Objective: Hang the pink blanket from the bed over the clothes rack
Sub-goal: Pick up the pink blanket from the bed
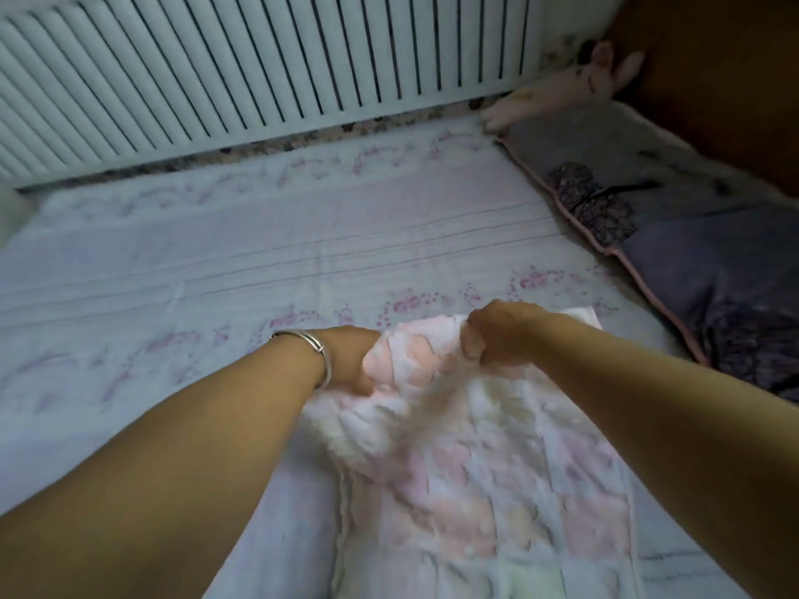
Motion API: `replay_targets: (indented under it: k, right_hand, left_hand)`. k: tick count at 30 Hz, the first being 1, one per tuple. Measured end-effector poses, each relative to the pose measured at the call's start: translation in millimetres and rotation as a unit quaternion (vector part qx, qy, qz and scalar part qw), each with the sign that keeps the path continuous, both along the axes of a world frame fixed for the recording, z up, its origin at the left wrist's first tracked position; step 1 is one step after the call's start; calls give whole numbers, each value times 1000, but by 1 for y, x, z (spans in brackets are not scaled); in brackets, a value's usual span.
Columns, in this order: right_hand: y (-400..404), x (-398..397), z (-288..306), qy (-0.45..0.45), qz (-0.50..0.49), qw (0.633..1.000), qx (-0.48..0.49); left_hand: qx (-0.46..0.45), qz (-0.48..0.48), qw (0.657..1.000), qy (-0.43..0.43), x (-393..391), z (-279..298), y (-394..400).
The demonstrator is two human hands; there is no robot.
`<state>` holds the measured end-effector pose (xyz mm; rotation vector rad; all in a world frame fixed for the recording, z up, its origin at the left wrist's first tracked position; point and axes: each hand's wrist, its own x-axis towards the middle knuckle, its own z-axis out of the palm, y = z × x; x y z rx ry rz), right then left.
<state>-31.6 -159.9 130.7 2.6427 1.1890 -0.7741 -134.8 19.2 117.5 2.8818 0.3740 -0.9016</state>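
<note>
Pink blanket (484, 477) lies on the bed (216, 261) at 6 o'clock; left hand (352, 361) and right hand (497, 335) both have fingers clamped on its far edge.

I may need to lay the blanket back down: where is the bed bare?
Bare sheet runs from the slatted panel to both hands, left hand and right hand, gripping the pink blanket. The right edge is crowded by a dark pillow and plush rabbit.
</note>
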Motion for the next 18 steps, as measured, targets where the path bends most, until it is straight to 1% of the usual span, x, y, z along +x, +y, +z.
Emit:
replay_targets:
  k: [3,5,9,11,15,18]
  right_hand:
    - [6,-41,62,-25,64,998,-4]
    - [10,-74,103,-28,85,996,12]
    - [18,-135,177,-17,104,993,51]
    - [24,-170,215,-23,131,989,62]
    - [42,-240,281,-37,206,974,83]
    - [54,-292,317,-46,270,956,102]
  left_hand:
    - [-11,5,1000,-18,-51,64,2]
    - [-14,15,999,-32,-90,109,3]
    - [9,53,997,-47,-165,188,8]
    - [15,71,996,-58,-209,228,11]
    - [45,120,988,-90,-297,297,10]
    - [78,157,979,-102,-365,339,4]
